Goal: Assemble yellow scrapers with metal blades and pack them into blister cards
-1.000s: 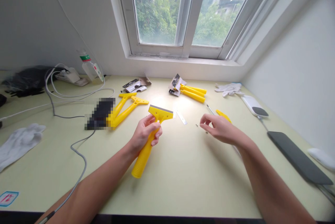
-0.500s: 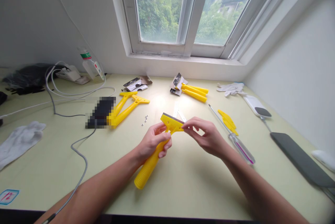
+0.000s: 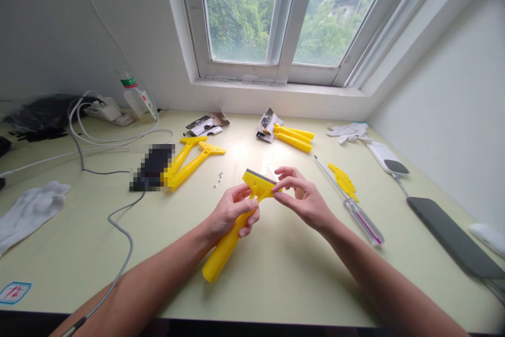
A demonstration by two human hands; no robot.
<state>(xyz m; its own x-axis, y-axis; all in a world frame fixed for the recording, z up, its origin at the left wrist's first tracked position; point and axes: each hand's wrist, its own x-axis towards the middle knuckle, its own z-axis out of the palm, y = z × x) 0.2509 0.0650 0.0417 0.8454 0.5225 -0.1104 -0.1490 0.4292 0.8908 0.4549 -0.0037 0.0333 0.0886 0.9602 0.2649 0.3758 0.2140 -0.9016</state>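
A yellow scraper (image 3: 221,259) is held by my left hand (image 3: 232,210), its fingers wrapped round the neck, with the ribbed handle slanting down to the left. A dark blade edge runs along the top of its wide head, where small holes show. My right hand (image 3: 300,194) pinches the right end of that head between thumb and forefinger, the other fingers raised. Whether a small part sits between those fingertips is hidden. Several small nuts (image 3: 220,178) lie on the table left of the scraper head. Flat pale blades (image 3: 270,170) lie just behind it.
A screwdriver (image 3: 361,217) and yellow plastic plates (image 3: 344,181) lie on the right. Further yellow scrapers (image 3: 197,162) rest at left, packaged yellow handles (image 3: 295,137) at the back. White gloves (image 3: 347,132), a bottle (image 3: 136,98), a power bank (image 3: 450,232) and cables surround the table (image 3: 276,284).
My right hand has shifted slightly left along the scraper head, and its upper fingers have spread and lifted. My left hand keeps the same hold on the scraper.
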